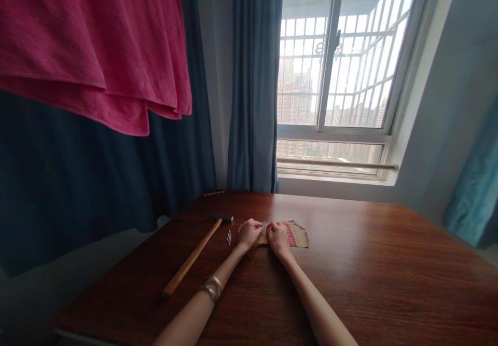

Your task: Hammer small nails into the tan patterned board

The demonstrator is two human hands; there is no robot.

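Below frame centre, your left hand [249, 233] and right hand [278, 237] curled over patterned mat [299, 234], pinch unclear; seemingly fingerwork step, next move needed steady hold.

On the counter [369, 273] we find, from left to right, a hammer [194, 255], small rods [229, 237] and a flat piece [300, 234], with our left hand [249, 233] and right hand [278, 236] upon it; behind, a window [334, 76].

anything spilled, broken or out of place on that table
Nothing stands out. The hammer lies slantwise with thin metal pieces loose beside it, neither odd; left hand and right hand cover part of the patterned piece and could hide damage there.
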